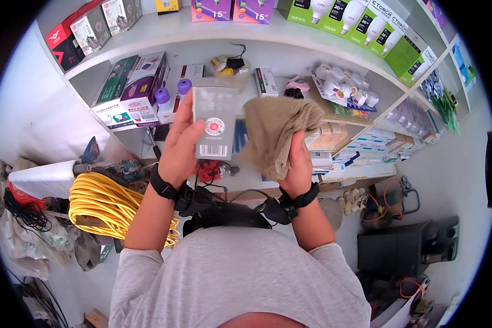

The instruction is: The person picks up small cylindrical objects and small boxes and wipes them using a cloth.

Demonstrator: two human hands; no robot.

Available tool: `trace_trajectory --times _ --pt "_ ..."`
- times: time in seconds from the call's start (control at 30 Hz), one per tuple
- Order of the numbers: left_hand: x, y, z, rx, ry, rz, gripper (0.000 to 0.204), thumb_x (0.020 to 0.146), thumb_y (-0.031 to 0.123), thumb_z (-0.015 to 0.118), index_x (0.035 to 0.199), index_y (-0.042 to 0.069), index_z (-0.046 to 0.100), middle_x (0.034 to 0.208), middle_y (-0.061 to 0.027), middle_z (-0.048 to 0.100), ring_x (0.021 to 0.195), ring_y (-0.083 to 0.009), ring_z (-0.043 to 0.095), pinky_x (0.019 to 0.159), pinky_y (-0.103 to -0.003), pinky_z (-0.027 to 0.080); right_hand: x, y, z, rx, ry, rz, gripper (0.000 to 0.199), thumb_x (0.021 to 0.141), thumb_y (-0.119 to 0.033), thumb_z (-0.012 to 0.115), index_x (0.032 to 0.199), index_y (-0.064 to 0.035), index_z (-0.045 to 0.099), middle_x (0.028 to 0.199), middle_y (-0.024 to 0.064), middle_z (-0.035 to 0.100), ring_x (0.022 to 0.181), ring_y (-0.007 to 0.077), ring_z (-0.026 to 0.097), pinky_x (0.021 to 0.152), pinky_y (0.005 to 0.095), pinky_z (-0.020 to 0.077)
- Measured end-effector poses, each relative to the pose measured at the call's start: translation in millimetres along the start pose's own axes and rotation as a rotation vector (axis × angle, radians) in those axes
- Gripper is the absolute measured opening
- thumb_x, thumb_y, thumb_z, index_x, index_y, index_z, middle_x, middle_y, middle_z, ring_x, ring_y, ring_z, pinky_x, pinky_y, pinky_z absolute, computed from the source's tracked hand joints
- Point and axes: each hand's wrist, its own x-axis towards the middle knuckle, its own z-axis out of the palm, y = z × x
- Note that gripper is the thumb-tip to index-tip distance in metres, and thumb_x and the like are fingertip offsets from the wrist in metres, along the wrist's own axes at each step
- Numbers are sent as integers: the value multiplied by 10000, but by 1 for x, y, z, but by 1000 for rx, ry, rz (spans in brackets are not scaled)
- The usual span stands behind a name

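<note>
One flat grey box point(215, 109) is in the left grip point(180, 143), which wraps around its left side, with the thumb on the face we can see. That face has a red and white round badge. The right grip point(298, 167) holds a bunched brown cloth point(279, 128), which is up just to the right of the box, with a small gap between the two. The left edge of the cloth looks blurry. Each wrist has a black band point(164, 186) around it. A red thing point(208, 170) lies just below the box, but it is too hidden to name. Past the hands are the white shelves point(202, 34). Two purple round things point(184, 86) sit there near the top of the box, and a small white box point(266, 82) lies past the cloth. Off to the right is a pile of white cups or sockets point(339, 87); I cannot tell which. Green boxes point(350, 24) with bulb pictures stand higher up. Far to the left is a big yellow coil point(104, 202), and a dark bin or case point(388, 249) is low on the right.
</note>
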Motion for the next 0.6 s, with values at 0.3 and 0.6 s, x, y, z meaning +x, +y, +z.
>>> trace_trajectory --times 0.3,0.6 --pt "-9 -6 17 245 -128 -7 546 991 201 387 1451 28 149 1436 -69 301 1285 -138 305 1055 -264 227 6 9 33 -502 -251 -247 724 934 -375 467 1444 13 131 1521 141 74 1384 240 138 1101 355 127" --pt "-13 -8 7 277 -12 56 592 973 357 408 1426 36 201 1387 -83 375 1247 -172 384 1030 -317 311 2 -4 32 -1034 -469 -477 615 862 -376 495 1345 -4 418 1491 144 235 1398 361 96 1102 445 116"
